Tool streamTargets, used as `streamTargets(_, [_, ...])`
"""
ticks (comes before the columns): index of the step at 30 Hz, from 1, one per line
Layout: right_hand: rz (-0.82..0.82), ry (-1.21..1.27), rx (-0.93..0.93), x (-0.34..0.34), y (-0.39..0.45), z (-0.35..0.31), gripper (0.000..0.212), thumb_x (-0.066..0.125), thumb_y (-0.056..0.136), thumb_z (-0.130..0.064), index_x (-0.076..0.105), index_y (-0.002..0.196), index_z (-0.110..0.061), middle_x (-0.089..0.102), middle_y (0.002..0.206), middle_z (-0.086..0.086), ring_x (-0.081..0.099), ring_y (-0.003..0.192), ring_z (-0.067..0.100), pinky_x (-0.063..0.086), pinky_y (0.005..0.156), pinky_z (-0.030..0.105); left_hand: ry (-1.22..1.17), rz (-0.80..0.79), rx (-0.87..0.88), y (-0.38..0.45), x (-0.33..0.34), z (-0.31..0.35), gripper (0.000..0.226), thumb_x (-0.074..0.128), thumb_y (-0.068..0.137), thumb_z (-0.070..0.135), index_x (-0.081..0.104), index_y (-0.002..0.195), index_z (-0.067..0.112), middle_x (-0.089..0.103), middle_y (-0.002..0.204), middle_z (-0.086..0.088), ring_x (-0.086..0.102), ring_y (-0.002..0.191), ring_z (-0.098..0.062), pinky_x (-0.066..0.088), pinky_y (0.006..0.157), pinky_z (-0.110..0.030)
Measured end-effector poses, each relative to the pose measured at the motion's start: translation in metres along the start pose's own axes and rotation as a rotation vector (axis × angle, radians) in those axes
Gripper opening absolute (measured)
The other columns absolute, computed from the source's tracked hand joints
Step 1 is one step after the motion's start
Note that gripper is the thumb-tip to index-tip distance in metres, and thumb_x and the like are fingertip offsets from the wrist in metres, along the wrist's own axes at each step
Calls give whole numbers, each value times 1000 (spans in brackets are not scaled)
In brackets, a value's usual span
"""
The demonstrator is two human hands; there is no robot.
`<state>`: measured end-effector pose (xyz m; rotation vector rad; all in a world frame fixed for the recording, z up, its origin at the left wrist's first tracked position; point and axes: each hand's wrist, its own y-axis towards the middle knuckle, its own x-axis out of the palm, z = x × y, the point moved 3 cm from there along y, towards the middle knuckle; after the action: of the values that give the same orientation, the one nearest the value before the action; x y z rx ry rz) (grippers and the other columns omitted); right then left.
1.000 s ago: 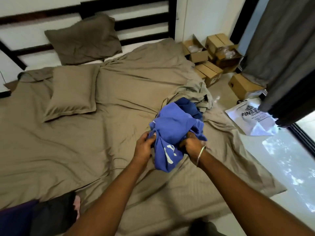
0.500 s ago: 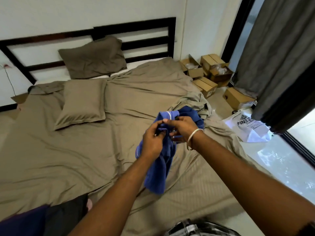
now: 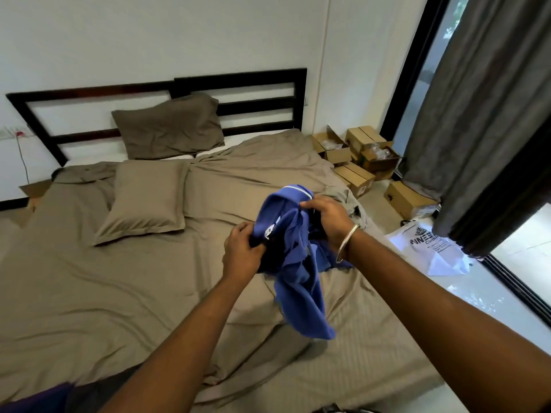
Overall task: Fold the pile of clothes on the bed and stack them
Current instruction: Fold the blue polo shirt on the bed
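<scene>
Fingers [image 3: 247,234] of both hands curled into blue shirt [image 3: 298,281] above bed [image 3: 119,293].

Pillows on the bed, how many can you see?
2. A darker pillow leans against the headboard; a lighter pillow lies flat just in front of it. More could be hidden under the bedding.

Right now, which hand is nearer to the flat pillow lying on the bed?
Left. The left hand grips the blue garment just right of the flat pillow. The right hand holds the garment's collar, farther right, toward the cardboard boxes.
</scene>
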<state>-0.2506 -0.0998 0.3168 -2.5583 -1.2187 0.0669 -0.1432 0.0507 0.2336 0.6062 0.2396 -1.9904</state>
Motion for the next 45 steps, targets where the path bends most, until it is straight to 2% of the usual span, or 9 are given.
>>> streamTargets(6, [138, -378, -116, -30, 24, -9, 11, 57, 85, -7, 62, 94, -10, 63, 81, 16, 60, 73, 30, 52, 67, 46, 62, 60, 144, 20, -21, 35, 5, 56, 67, 27, 58, 71, 26, 56, 59, 9, 57, 64, -22, 41, 57, -32])
streamTargets(12, [-40, -742, -399, -33, 44, -10, 94, 83, 73, -18, 30, 150, -30, 54, 121, 7, 60, 103, 25, 54, 87, 46, 174, -71, 454, 32, -3, 91, 34, 49, 70, 16, 66, 97, 27, 67, 88, 7, 61, 87, -19, 49, 79, -33])
streamTargets(17, [-139, -942, -519, -37, 71, -25, 15, 75, 82, -25, 71, 87, -12, 64, 92, 6, 59, 88, 24, 44, 78, 33, 101, -170, 530, 55, -9, 122, 49, 47, 65, 2, 73, 106, 8, 71, 100, -2, 62, 94, -13, 47, 89, -25])
streamTargets(22, [-394, -629, -437, -43, 85, -49, 64, 86, 71, -17, 50, 120, -36, 55, 131, 3, 50, 124, 15, 44, 104, 34, 93, -373, 442, 69, -27, 147, 48, 44, 72, -9, 71, 111, 1, 71, 110, -11, 63, 105, -18, 47, 96, -28])
streamTargets(25, [-606, -794, -418, -32, 88, -58, 45, 75, 85, -15, 60, 128, -19, 65, 125, 1, 58, 119, 13, 45, 105, 31, 110, -420, 440, 75, -36, 158, 38, 46, 78, -6, 72, 106, 2, 71, 105, -12, 63, 102, -23, 47, 93, -32])
streamTargets(35, [-51, -808, -827, -36, 105, -152, 6, 69, 79, -13, 65, 84, -11, 68, 81, 9, 63, 79, 27, 50, 72, 40, 293, -224, 267, 93, -100, 146, 6, 67, 93, 30, 72, 91, 28, 70, 78, 22, 62, 73, 7, 48, 71, -14])
streamTargets(38, [-128, -832, -800, -34, 105, -176, 24, 77, 75, -23, 55, 78, -14, 58, 75, 4, 51, 69, 18, 41, 65, 36, 35, -156, 211, 94, -102, 156, 36, 46, 99, 42, 69, 72, 35, 66, 69, 24, 58, 67, 8, 46, 68, -10])
streamTargets(42, [-297, -1008, -724, -45, 103, -209, 25, 66, 76, -9, 63, 101, -7, 64, 96, 14, 61, 91, 31, 52, 83, 46, -162, -305, 173, 100, -112, 166, 74, 67, 70, 74, 66, 105, 8, 71, 95, -2, 65, 91, -15, 51, 84, -31])
streamTargets(45, [-158, -1083, -883, -60, 97, -233, 13, 63, 91, -9, 69, 101, -10, 66, 93, 6, 60, 89, 24, 49, 71, 29, -78, -375, 158, 102, -123, 174, 87, 83, 56, 51, 56, 114, -9, 64, 110, -24, 62, 102, -36, 46, 94, -51])
